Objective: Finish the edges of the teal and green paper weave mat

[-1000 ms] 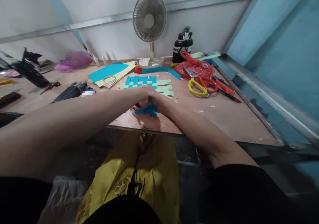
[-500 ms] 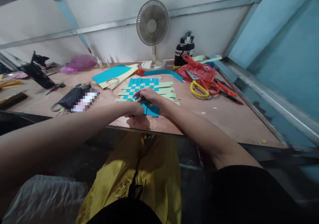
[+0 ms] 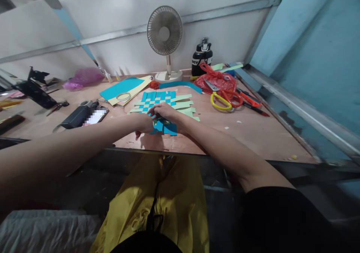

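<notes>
A woven paper mat (image 3: 157, 98) of blue strips crossed by pale green ones lies near the table's front edge. Loose pale green ends (image 3: 184, 104) stick out on its right side. My right hand (image 3: 164, 111) rests over the lower middle of the weave, its bent fingers pinched at a paper strip. At the mat's lower left, my left hand (image 3: 144, 122) is closed on the strips, with most of its fingertips hidden. Below both hands show the blue strip ends (image 3: 170, 128), somewhat uneven and lifted.
Yellow-and-orange scissors (image 3: 221, 102) lie right of the mat beside a red plastic bag (image 3: 218, 80). Behind stand a fan (image 3: 165, 32) and a black bottle (image 3: 201, 58). Blue paper (image 3: 120, 88), a tape roll (image 3: 123, 96) and a black case (image 3: 75, 116) lie leftward.
My left hand has shifted a little left along the mat's lower edge, showing more of the blue strip ends. My right hand stays over the weave. The whole view has shifted slightly.
</notes>
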`<state>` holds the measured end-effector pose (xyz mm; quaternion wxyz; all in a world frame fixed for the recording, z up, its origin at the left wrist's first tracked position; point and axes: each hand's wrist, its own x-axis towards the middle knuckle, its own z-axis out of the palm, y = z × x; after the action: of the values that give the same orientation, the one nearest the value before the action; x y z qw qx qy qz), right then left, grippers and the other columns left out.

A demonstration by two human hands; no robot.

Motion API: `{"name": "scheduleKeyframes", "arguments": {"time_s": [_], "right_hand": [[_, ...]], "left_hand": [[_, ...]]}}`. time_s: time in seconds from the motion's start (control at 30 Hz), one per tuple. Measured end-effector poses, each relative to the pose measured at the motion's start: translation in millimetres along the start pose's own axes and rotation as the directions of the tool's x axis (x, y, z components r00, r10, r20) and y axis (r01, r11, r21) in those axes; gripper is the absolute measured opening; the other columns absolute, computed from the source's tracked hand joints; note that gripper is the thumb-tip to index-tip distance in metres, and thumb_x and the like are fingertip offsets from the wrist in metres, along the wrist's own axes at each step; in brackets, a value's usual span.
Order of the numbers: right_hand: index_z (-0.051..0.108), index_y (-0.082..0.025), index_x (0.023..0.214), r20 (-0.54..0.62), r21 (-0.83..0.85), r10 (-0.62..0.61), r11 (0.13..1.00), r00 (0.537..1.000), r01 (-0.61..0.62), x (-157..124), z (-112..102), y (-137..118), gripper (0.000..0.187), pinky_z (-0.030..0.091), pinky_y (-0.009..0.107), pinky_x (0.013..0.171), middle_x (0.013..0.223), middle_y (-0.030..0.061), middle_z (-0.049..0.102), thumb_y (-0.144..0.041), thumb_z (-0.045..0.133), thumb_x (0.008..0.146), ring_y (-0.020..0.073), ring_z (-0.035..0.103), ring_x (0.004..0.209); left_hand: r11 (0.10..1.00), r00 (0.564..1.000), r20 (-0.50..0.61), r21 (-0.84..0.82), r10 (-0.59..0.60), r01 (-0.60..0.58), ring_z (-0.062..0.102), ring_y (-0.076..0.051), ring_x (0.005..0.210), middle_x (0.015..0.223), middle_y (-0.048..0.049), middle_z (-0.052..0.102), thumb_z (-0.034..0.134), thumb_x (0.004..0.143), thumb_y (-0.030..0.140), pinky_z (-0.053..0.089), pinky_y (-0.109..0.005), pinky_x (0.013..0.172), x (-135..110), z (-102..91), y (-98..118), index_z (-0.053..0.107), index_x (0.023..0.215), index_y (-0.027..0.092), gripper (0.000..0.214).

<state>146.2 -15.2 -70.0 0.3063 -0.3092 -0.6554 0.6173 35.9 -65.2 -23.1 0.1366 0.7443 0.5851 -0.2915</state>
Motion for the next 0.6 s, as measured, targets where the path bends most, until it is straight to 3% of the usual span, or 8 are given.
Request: {"name": "scheduleKeyframes", "arguments": {"time_s": [0.13, 0.37, 0.6], "right_hand": [[0.064, -0.012, 0.075, -0.033, -0.048, -0.002, 0.999, 0.999, 0.0, 1, 0, 0, 0.025, 0.051, 0.023, 0.062, 0.071, 0.0051, 0.067, -0.003, 0.042, 0.07, 0.011, 0.06, 0.058], [0.066, -0.013, 0.08, -0.056, -0.281, -0.053, 0.959, 0.997, 0.036, 4, 4, 2, 0.03, 0.05, 0.022, 0.065, 0.077, 0.0043, 0.069, -0.002, 0.038, 0.074, 0.0112, 0.064, 0.063], [0.066, -0.016, 0.068, -0.11, -0.675, -0.211, 0.733, 0.971, 0.083, -9, -4, -23, 0.017, 0.04, 0.031, 0.076, 0.096, 0.0109, 0.068, -0.006, 0.053, 0.072, 0.0261, 0.059, 0.097]], "left_hand": [[0.99, 0.985, 0.122, 0.087, -0.118, 0.108, 0.064, -0.023, 0.056, 0.045, -0.0106, 0.063, 0.06, 0.077, 0.026, 0.052, -0.034, 0.067, 1, -20.8, -4, 0.078, 0.084, 0.009, 0.026], [0.994, 0.976, 0.203, 0.091, -0.077, 0.06, 0.065, -0.023, 0.058, 0.049, -0.0087, 0.066, 0.06, 0.07, 0.029, 0.05, -0.03, 0.068, 16, -37.2, -18, 0.077, 0.09, 0.015, 0.03], [0.998, 0.96, 0.277, 0.064, -0.04, 0.023, 0.064, -0.021, 0.056, 0.057, -0.009, 0.071, 0.057, 0.064, 0.016, 0.048, -0.028, 0.063, 27, -43.5, -25, 0.077, 0.083, 0.015, 0.028]]}}
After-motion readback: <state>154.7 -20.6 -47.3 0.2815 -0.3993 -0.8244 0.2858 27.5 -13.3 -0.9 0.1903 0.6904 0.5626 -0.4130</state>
